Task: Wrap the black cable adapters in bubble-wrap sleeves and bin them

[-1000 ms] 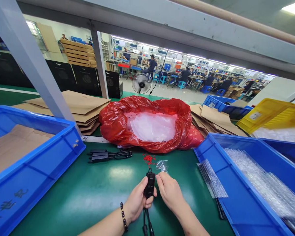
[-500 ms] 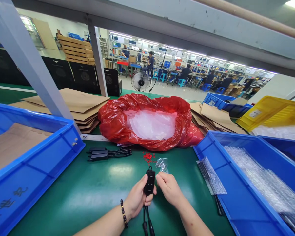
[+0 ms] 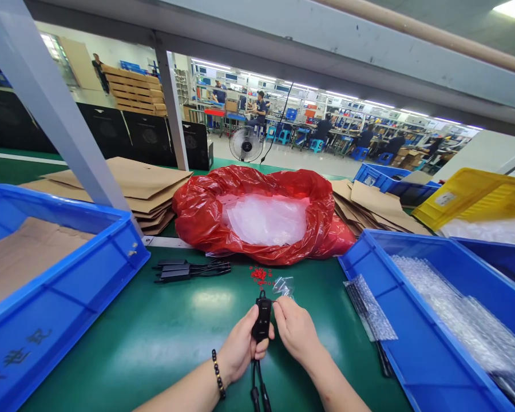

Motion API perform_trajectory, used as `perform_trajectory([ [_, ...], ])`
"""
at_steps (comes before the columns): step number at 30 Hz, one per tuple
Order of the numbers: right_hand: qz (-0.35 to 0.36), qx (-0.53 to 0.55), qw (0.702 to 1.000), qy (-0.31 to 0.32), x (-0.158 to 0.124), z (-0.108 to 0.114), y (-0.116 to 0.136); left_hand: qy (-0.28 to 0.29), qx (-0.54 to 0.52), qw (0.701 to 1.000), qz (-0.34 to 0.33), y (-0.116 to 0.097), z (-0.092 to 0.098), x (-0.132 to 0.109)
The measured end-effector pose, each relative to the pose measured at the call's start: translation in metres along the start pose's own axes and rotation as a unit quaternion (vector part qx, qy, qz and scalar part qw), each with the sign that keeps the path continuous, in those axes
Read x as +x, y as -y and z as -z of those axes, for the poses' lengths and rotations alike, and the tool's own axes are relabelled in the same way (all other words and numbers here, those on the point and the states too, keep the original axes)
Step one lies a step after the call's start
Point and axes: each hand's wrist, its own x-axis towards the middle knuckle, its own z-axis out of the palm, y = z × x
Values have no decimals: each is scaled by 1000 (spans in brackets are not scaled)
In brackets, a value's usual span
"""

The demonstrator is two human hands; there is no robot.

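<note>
My left hand (image 3: 242,343) is closed around a small black control box (image 3: 262,320), held upright with a loop at its top. Two black cables with connectors (image 3: 260,395) hang from its lower end. Just right of the box, my right hand (image 3: 296,327) is closed in a pinch. A thin dark line shows between its fingertips and the box, too small to name. Beyond the hands lie several small red rings (image 3: 261,276) and some small clear plastic bags (image 3: 284,286). Several black boxes with cables (image 3: 189,270) are grouped on the left.
A red plastic bag (image 3: 189,212) with clear bags inside stands at the back. Blue bins flank the green table (image 3: 154,337): one left (image 3: 68,292), one right (image 3: 360,257) with bubble-wrap bags. A bubble-wrapped item (image 3: 369,309) leans there. Cardboard sheets (image 3: 146,177) lie behind.
My right hand has shifted slightly, and a thin dark line now shows at its fingertips. My left hand holds the control box as before. The view has tilted a little.
</note>
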Motion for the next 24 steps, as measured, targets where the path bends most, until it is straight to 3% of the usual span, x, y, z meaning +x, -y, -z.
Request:
perform_trajectory([
  [12,-99,132,982,92,6,4,4,12,2,1000,-4,1,3,0],
  [18,-68,185,976,90,4,18,0,-5,-9,1000,5,0,1,2],
  [20,-84,147,982,82,10,23,-8,-25,-22,999,2,-2,2,2],
  [24,-144,-72,977,140,28,20,-30,-34,-47,998,-9,-5,2,1],
])
